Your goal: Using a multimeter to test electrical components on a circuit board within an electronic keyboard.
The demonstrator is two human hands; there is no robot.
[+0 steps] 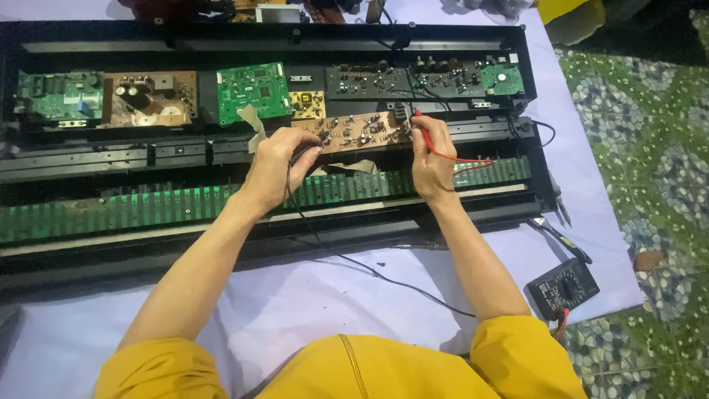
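Over the brown circuit board (353,131), which lay tilted along the middle of the opened black keyboard case (517,44), I had both hands at work. My left hand (277,164) was curled shut on a black probe, its tip pressed to the board's left end near a cluster of small parts; the black lead (347,258) ran from that hand down across the case's front edge and over the pale lilac cloth (295,295). My right hand (430,159) pinched a red probe (418,117) between thumb and fingers, its tip touching the board's right end, with the red lead (461,159) looping just right of that hand. Behind the brown board, along the case's back wall, sat a row of other boards: a green one (252,90) just behind its left end, a small yellow one (307,103) beside that, and a dark one with knobs (413,77) behind its right end. In front of the brown board ran the long strip of green key contacts (111,210). Well right of and in front of the board, a black multimeter (563,287) lay on the cloth's corner, by the patterned green floor (650,148).
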